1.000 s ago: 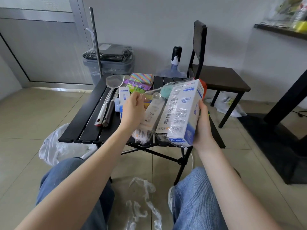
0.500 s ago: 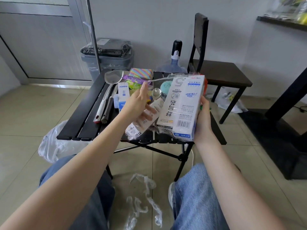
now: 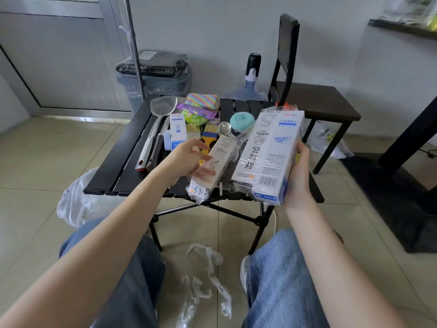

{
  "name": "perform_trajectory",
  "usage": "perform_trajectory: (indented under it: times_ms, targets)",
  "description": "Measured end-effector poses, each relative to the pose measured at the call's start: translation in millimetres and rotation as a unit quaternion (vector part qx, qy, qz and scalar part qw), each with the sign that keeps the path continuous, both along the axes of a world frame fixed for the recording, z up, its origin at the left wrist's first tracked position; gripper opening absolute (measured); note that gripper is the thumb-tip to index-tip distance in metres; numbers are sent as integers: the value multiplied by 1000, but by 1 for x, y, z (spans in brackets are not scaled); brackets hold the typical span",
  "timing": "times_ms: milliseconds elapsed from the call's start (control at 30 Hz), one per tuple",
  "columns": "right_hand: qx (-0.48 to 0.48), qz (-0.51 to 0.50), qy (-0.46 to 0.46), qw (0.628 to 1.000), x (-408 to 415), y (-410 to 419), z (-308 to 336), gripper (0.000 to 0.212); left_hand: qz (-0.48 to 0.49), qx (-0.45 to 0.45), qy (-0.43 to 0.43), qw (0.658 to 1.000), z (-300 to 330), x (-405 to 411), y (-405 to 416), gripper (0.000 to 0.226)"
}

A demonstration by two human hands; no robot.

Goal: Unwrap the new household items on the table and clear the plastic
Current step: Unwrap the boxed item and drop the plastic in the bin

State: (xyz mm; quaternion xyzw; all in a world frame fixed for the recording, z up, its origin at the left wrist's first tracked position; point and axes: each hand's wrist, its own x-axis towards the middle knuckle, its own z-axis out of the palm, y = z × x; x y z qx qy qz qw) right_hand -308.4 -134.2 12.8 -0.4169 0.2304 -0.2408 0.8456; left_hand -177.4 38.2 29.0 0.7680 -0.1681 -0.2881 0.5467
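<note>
Two boxes, both in clear film, are up off the counter (image 3: 123,162) at once. Right hand (image 3: 299,174) has its fingers curled round the far edge of the big white-and-blue box (image 3: 269,155), holding it tilted over the counter's near right corner. Left hand (image 3: 186,159) is half open, thumb and fingers loosely pinching the slim white box (image 3: 212,166), whose plastic wrap (image 3: 236,150) is bunched and trails toward the big box; whether the film is fully torn btwn them can't be told.

Step in hand, by the look of it: splitting a shrink-wrapped bundle, wrap not yet off either box. Next move likely needs a firmer left-hand grip on the slim box, then a pull apart or a finger worked under the loose film at the top.

Counter's left slats are bare beside the strainer (image 3: 160,119) w/ its long handle; middle is crowded w/ a small blue-and-white box (image 3: 177,129), sponge packs (image 3: 198,107), brush (image 3: 209,136) and teal scrubber (image 3: 242,119). Slim box's lower end overhangs the near edge, so a slip drops it to the floor. Open room lies btwn the knees, where loose plastic strips (image 3: 205,278) lie on the tiles; a white bag (image 3: 75,202) sits at floor level left, touching the counter's corner.
</note>
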Motion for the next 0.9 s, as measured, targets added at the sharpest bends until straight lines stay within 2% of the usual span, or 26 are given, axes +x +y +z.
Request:
perform_trajectory:
  times_ms: [133, 233, 300, 400, 467, 533, 600, 733, 800, 900]
  targets:
    - [20, -14, -55, 998, -5, -9, 11, 35, -78, 102, -210, 969, -4, -3, -1, 33]
    - [5, -32, -48, 998, -9, -16, 16, 33, -100, 182, -277, 938, -13, -1, -6, 46]
    - [-4, -29, -39, 999, -13, -17, 17, 34, -86, 173, -272, 943, -16, -5, -12, 43]
    - [3, 1, -46, 999, -17, -11, 18, 37, -48, 55, -263, 962, -4, -16, -19, 42]
    - [7, 23, -55, 998, -19, -5, 20, 41, -72, -15, -183, 980, 6, -23, -23, 54]
    - [3, 47, -60, 997, -18, -2, 22, 48, -125, -47, -101, 986, 14, -28, -24, 67]
    - [-8, 59, -55, 997, -16, 2, 24, 54, -151, -69, -66, 984, 16, -31, -23, 62]
    - [-55, 50, -11, 997, -15, 4, 27, 44, -104, -116, -116, 981, 18, -36, -23, 28]
    - [-64, 45, -4, 997, -14, 3, 27, 44, -77, -116, -152, 979, 18, -36, -23, 24]
    - [-42, 61, -28, 997, -18, 5, 36, 44, -12, -135, -160, 978, 20, -38, -22, 25]
